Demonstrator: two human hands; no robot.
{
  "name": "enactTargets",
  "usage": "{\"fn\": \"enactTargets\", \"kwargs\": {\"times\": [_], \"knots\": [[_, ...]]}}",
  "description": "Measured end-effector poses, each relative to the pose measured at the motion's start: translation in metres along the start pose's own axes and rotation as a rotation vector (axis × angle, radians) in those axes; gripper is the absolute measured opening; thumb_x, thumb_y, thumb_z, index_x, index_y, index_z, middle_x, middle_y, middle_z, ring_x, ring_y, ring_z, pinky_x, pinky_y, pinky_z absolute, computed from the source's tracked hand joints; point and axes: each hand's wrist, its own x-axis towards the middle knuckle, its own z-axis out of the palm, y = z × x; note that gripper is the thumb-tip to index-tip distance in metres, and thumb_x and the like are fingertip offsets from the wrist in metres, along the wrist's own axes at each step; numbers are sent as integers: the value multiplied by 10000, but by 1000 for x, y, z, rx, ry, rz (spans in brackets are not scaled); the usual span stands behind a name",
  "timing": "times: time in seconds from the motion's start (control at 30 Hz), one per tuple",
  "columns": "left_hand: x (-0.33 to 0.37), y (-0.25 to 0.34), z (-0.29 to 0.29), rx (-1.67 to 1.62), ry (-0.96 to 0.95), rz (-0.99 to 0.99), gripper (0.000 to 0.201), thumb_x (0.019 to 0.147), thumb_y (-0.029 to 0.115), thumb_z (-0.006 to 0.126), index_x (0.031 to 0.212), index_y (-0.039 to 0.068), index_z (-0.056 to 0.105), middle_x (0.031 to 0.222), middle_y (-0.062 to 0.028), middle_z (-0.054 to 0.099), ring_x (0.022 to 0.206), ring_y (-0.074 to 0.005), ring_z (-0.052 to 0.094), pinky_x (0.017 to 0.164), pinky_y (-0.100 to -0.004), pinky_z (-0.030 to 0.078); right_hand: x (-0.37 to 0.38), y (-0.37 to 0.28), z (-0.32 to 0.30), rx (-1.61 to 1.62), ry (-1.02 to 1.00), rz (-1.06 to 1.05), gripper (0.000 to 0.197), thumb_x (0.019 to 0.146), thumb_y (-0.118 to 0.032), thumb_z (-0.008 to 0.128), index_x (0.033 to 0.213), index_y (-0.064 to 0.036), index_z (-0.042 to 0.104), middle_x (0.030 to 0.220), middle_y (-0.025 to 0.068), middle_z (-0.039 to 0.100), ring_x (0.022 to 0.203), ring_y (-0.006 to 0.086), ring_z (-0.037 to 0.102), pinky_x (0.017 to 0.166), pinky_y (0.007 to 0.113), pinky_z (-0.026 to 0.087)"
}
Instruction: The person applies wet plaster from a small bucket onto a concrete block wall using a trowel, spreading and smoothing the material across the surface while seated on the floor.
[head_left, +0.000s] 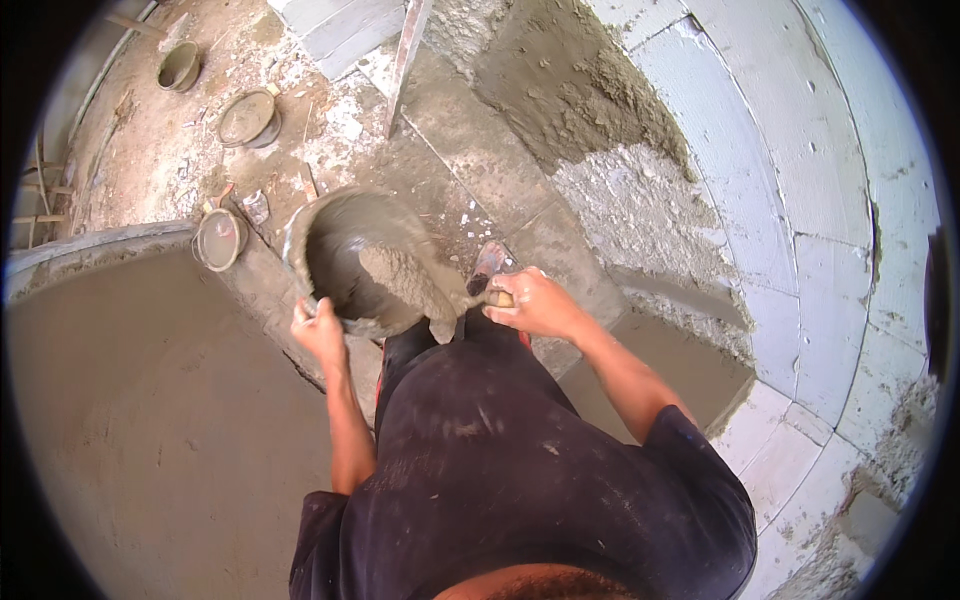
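My left hand (320, 332) is closed on the near left rim of a mortar-smeared bucket (296, 240). The bucket is tipped, its mouth facing up toward me, in front of my legs. Wet grey mortar (395, 280) lies inside along its right part and hangs over the near right rim. In my right hand (540, 305) is a trowel (501, 299), gripped by its pale handle just right of the bucket. Mortar covers its blade, so the blade's outline cannot be made out.
A block wall (740, 150) curves along the right, with wet mortar (580, 85) on a surface beside it. Smooth grey screed (160, 400) spreads at left. Farther off stand a small pail (220, 240), a basin (248, 118) and another bucket (180, 66). A board (407, 65) leans upright ahead.
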Motion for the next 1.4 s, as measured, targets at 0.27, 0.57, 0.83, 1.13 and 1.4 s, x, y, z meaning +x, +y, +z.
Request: {"fn": "enactTargets", "kwargs": {"times": [0.27, 0.57, 0.83, 1.13, 1.4], "knots": [[-17, 24, -61, 80, 197, -103, 83, 766, -12, 564, 840, -51, 569, 714, 14, 504, 632, -88, 417, 557, -272, 366, 67, 247, -168, 493, 250, 451, 209, 886, -163, 642, 1023, -6, 667, 817, 135, 684, 598, 192, 644, 503, 243, 523], [-61, 43, -45, 90, 366, -218, 28, 749, -8, 561, 771, -2, 545, 714, 1, 523, 627, -92, 441, 558, -265, 372, 94, 312, -139, -238, 293, 554, 515, 853, -357, 667, 1250, -38, 592, 1172, 240, 635, 1109, 402, 602, 940, 467, 490], [-95, 32, 18, -163, 236, -289, 100, 745, -53, 566, 830, -6, 547, 765, -13, 553, 681, -104, 506, 632, -265, 428, 80, 285, -223, -320, 545, 488, 389, 879, -329, 634, 1127, -30, 659, 1092, 243, 657, 1025, 392, 630, 907, 468, 494], [-83, 45, 106, -197, 37, -265, 92, 750, -35, 579, 781, 45, 544, 668, 48, 492, 538, -45, 378, 496, -242, 304, -10, 174, -276, -293, 763, 381, 281, 902, -303, 618, 997, -42, 661, 900, 210, 686, 832, 366, 669, 741, 461, 517], [-69, 60, 116, -138, -36, -206, 75, 747, -37, 565, 770, 33, 555, 669, 45, 494, 577, -57, 407, 522, -245, 319, -41, 124, -207, -551, 700, 298, 294, 900, -344, 641, 998, -67, 628, 946, 175, 680, 811, 332, 673, 699, 428, 556]]}}
